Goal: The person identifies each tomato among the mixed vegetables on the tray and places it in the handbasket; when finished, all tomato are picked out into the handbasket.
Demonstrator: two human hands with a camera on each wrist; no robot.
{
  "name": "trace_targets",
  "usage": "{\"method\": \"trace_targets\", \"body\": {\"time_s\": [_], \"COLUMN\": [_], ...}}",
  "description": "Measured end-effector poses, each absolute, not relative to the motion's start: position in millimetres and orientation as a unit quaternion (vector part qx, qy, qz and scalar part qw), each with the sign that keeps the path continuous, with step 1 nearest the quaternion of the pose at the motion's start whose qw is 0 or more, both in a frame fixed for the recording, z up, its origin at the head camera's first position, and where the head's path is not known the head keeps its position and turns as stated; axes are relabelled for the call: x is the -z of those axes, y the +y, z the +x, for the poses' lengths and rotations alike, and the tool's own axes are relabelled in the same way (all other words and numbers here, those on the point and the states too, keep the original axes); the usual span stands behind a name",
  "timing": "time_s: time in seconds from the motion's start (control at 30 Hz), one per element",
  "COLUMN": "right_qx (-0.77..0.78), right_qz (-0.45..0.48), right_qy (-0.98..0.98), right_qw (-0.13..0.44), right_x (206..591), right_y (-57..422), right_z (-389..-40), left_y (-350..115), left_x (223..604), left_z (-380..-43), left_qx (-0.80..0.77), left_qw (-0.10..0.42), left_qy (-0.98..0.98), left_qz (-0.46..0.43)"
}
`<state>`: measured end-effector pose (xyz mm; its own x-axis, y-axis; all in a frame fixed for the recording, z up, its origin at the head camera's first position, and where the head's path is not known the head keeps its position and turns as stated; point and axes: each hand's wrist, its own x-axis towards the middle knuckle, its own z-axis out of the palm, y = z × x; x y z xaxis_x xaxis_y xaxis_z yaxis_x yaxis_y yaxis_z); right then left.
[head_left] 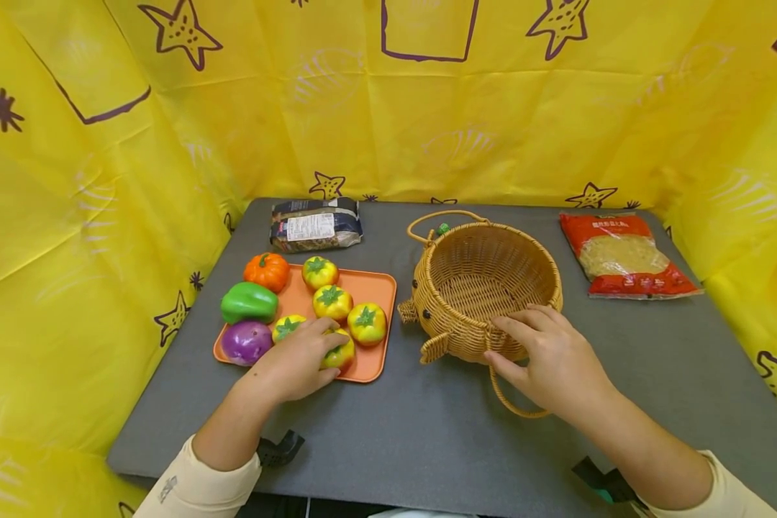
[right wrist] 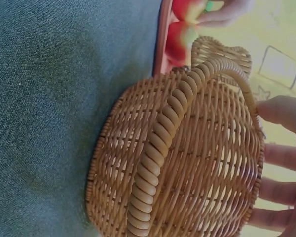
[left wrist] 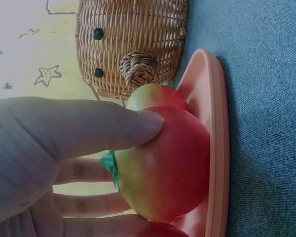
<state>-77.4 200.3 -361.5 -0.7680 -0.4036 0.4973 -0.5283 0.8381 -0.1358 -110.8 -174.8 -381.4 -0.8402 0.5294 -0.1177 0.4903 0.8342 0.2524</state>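
Observation:
My left hand (head_left: 304, 360) grips a yellow and red toy tomato (head_left: 340, 352) at the front of an orange tray (head_left: 367, 370). In the left wrist view the thumb presses one side of this tomato (left wrist: 172, 163) and the fingers reach round behind its green leaf top. Several similar tomatoes, such as one at the right (head_left: 367, 324), sit on the tray. My right hand (head_left: 553, 360) holds the near rim of a wicker basket (head_left: 492, 280) with an animal face. Its thumb lies outside by the drooping handle (right wrist: 153, 163), its fingers over the rim.
A toy pumpkin (head_left: 267, 272), green pepper (head_left: 249, 302) and purple round vegetable (head_left: 247, 342) line the tray's left side. A dark food packet (head_left: 316, 224) lies behind them. At the back right is a red pasta bag (head_left: 624, 255). Yellow cloth (head_left: 388, 129) encloses the grey table (head_left: 427, 439).

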Motion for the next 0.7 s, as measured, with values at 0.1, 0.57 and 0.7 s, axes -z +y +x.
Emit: {"method": "trace_targets", "body": {"time_s": [0.1,0.57,0.7], "right_qx": [-0.134,-0.129,-0.130], "right_qz": [0.250,0.249,0.250], "right_qy": [-0.931,-0.932,-0.932], "right_qw": [0.229,0.230,0.229], "right_x": [362,363,363], "right_y": [201,202,203], "right_z": [-78,-77,-77], "left_y": [-176,-181,-181], "left_x": [381,372,367], "left_z": [-111,-112,-113], "left_qx": [-0.111,-0.118,-0.120], "left_qw": [0.094,0.047,0.026], "left_qy": [0.952,0.947,0.944], "left_qz": [0.268,0.295,0.305]}}
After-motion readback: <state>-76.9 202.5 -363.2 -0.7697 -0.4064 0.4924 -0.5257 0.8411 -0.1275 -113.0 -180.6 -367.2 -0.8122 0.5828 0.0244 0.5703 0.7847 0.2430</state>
